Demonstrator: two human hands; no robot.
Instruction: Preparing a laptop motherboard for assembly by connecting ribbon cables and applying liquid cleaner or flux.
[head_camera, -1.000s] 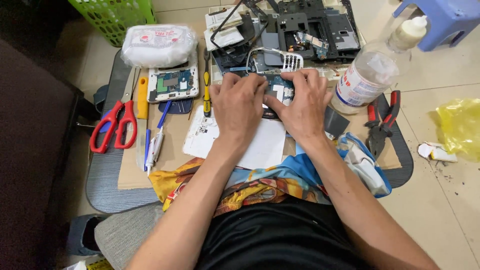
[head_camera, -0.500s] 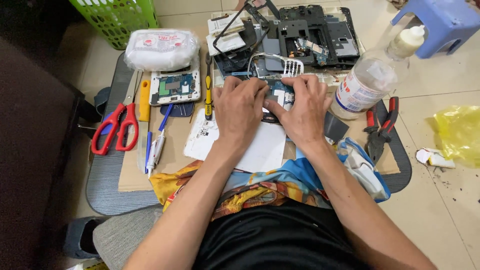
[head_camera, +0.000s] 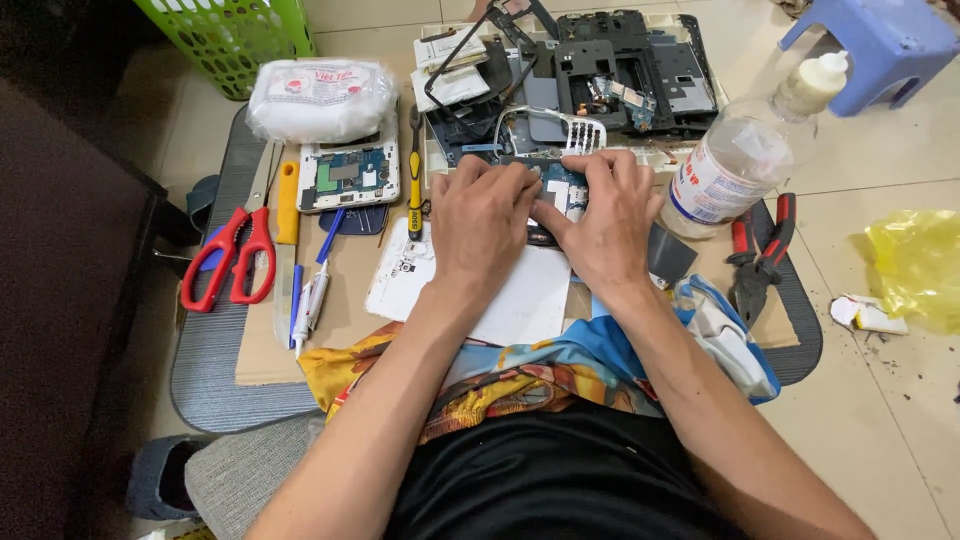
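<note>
Small blue circuit board (head_camera: 562, 190) at centre of the work area, on a cardboard sheet (head_camera: 345, 330) laid over a grey mat (head_camera: 215, 370); mostly covered by both hands. Left hand (head_camera: 483, 225) lies over the board's left part, fingers (head_camera: 505, 185) curled down onto it, pressing rather than wrapped around. Right hand (head_camera: 605, 220) covers the right part, fingers (head_camera: 610, 170) bent onto the board's upper edge, thumb angled in toward the left hand. Hands touch each other at the thumbs. Whether either hand actually pinches the board can't be told, contact area hidden.

White paper sheet (head_camera: 520, 300) under the wrists. White curved plastic frame piece (head_camera: 580, 130) just above the fingers. Behind that, dismantled black device housing (head_camera: 620, 70) with parts scattered in it. Clear plastic bottle with cream cap (head_camera: 745, 155) just right of the right hand, tilted. Red-handled pliers (head_camera: 760, 250) right of the bottle. Yellow-handled screwdriver (head_camera: 414, 185) left of the left hand, upright on the cardboard. Second open device with green board (head_camera: 348, 178) further left; white wrapped packet (head_camera: 320, 98) above it. Red scissors (head_camera: 232, 262) at left edge, yellow utility knife (head_camera: 286, 215) beside them. Green basket (head_camera: 235, 35) top left, blue stool (head_camera: 880, 45) top right, yellow plastic bag (head_camera: 915, 265) on the floor at right. Colourful cloth (head_camera: 520, 370) across the lap.
</note>
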